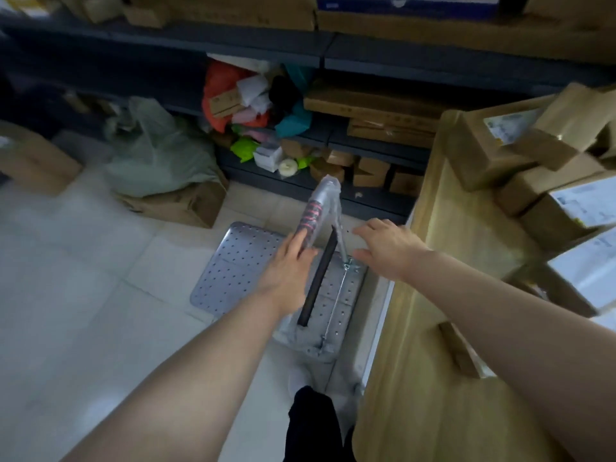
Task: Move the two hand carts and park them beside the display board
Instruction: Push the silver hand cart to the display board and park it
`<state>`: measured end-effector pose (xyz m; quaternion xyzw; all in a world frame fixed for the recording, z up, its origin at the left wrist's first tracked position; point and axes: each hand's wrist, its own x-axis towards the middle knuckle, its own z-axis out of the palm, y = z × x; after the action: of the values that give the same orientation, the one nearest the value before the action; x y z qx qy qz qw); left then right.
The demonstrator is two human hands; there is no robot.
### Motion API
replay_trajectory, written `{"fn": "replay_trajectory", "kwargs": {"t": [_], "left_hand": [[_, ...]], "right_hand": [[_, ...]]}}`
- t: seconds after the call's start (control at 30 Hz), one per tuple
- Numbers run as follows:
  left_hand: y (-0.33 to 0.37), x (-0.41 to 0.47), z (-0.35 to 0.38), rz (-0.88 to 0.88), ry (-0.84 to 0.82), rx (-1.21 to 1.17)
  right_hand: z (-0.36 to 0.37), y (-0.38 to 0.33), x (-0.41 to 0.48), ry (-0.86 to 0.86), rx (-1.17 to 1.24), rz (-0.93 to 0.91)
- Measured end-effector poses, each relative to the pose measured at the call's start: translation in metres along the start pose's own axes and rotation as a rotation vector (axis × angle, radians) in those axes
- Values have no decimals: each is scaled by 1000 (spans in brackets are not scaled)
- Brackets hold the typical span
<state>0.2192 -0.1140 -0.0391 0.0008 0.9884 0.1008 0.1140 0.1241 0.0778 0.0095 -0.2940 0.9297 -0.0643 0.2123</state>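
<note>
Head view. Left hand (286, 271) on hand cart handle (311, 216), fingers laid along grip, loosely curled; whether fully closed around it, cannot tell. Right hand (386, 250) open, fingers spread, palm down, hovering just beside handle upright, holding nothing. Hand cart (233, 261) on tiled floor (83, 295): perforated metal deck, handle plastic-wrapped, black strip (318, 278) leaning across deck. Wooden table (450, 261) close on right, stacked with cardboard boxes (520, 155). Dark shelving (333, 51) ahead, cluttered with bags, boxes. Green bag (156, 155) on carton at left.

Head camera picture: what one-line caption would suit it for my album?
Left hand on the hand cart handle, right hand open above it, beside a wooden table.
</note>
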Motion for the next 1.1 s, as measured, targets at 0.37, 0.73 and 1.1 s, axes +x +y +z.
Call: {"fn": "replay_trajectory", "kwargs": {"t": [0.37, 0.73, 1.1], "left_hand": [[-48, -79, 16, -551, -39, -145], [-147, -205, 15, -836, -125, -159], [-229, -293, 18, -776, -194, -129]], "right_hand": [[33, -90, 26, -11, -52, -262], [124, -191, 5, -136, 318, -238], [166, -285, -1, -299, 268, -343]]}}
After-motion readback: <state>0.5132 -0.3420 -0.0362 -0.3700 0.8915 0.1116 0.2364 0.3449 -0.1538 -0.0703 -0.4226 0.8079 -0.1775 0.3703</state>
